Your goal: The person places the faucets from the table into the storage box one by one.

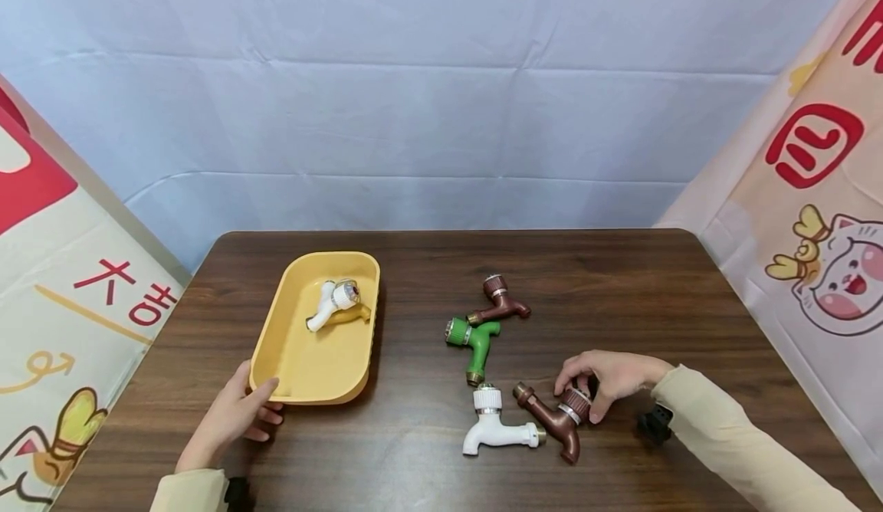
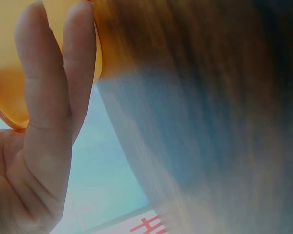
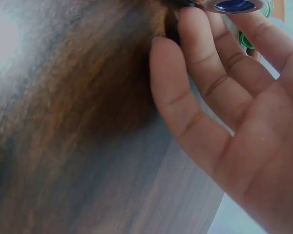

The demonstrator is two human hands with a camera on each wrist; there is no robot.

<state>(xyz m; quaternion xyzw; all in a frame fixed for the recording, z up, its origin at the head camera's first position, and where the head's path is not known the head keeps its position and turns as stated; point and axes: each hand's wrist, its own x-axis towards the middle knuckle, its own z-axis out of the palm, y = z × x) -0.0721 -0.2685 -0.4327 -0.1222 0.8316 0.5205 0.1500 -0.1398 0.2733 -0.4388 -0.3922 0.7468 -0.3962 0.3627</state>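
My left hand (image 1: 231,418) holds the near left corner of a yellow plastic tray (image 1: 276,347), thumb over the rim and fingers outside. In the left wrist view the fingers lie along the tray (image 2: 5,83). Inside the tray, a white faucet (image 1: 323,309) lies against a yellow faucet (image 1: 353,314). My right hand (image 1: 616,378) grips the ridged knob of a large brown faucet (image 1: 548,418), thumb on one side and fingers on the other. The right wrist view shows curled fingers (image 3: 200,63) and only the knob's round end cap (image 3: 234,6).
Left of the brown faucet lies a white faucet (image 1: 500,431). Farther back are a green faucet (image 1: 480,347) and a smaller brown faucet (image 1: 503,305). The dark wooden table (image 1: 414,282) ends at a pale cloth backdrop (image 1: 441,136), with printed cloths at both sides.
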